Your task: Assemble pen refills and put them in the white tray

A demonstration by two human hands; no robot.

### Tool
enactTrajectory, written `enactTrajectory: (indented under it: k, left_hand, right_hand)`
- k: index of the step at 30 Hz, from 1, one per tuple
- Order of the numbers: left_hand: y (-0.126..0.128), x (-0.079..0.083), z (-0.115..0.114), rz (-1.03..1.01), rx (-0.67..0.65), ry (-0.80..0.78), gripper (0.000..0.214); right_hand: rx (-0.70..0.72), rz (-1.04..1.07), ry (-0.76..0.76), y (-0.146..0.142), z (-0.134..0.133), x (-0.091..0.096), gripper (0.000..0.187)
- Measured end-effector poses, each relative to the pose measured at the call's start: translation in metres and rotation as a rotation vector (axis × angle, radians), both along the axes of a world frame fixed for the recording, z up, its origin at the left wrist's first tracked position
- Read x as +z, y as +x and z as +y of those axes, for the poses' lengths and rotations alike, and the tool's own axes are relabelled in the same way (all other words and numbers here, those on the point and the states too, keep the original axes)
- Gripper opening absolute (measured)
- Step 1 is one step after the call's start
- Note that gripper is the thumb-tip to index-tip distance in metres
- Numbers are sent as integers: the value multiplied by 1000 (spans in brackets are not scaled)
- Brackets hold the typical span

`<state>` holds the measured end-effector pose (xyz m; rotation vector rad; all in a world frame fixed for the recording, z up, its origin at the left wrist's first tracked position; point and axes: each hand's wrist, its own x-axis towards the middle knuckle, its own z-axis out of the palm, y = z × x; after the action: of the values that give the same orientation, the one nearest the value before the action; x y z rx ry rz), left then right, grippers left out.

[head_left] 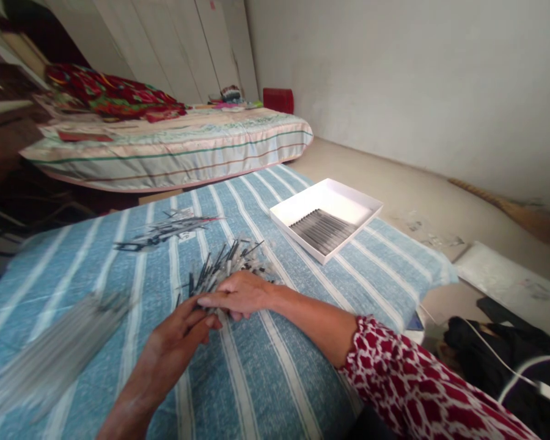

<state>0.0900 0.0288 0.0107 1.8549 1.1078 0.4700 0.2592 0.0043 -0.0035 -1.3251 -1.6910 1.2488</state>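
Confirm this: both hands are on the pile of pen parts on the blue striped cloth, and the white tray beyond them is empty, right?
Not quite. The head view shows the white tray holding a row of thin dark rods, not empty. The rest stands: left hand and right hand are on the pile of pen parts on the blue striped cloth.

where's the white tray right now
In the head view, the white tray sits on the blue striped cloth near its far right edge, beyond and right of the pile of thin pieces by the right hand.
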Motion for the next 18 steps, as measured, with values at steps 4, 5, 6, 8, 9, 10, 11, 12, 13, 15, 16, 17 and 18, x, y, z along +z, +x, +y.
enactTrajectory:
  k: [4,5,6,8,9,10,11,12,13,15,16,17,18]
  left_hand:
    - [-1,0,-4,-46,58,8,54]
    - [-1,1,-4,-34,54,8,55]
    - [-1,1,-4,-9,43,21,54]
    - [-1,1,-5,58,29,88,46]
    - [-1,1,-5,85,33,133,43]
    - [-1,0,-5,104,39,172,40]
    - [-2,0,-6,115,46,199,39]
    - [-2,-1,-6,122,50,215,39]
    - [-3,-2,-6,130,49,221,40]
    - [-4,-4,-5,150,44,225,43]
    - [-5,-4,-5,160,40,228,43]
    - [-6,-5,-4,171,33,233,43]
    - [-6,-6,-3,182,31,240,42]
  right_hand:
    - [-8,71,19,-2,0,-1,45]
    - [-9,77,24,-3,0,-2,45]
    - [-13,61,18,-3,-1,-2,46]
    - [-33,-2,-9,-4,-1,-1,49]
    - [-48,-18,-18,-4,-1,-1,50]
    - [-57,-10,-19,-4,-2,0,49]
    - [-57,21,-10,-4,-2,0,47]
    - [-53,60,5,-4,-2,0,45]
    - [-47,92,19,-4,-2,0,43]
    - [-39,94,26,-5,-2,-1,42]
    - [-42,65,16,-5,-2,-1,44]
    - [-49,32,-1,-5,-2,-1,47]
    - [-55,10,-19,-6,-2,-2,48]
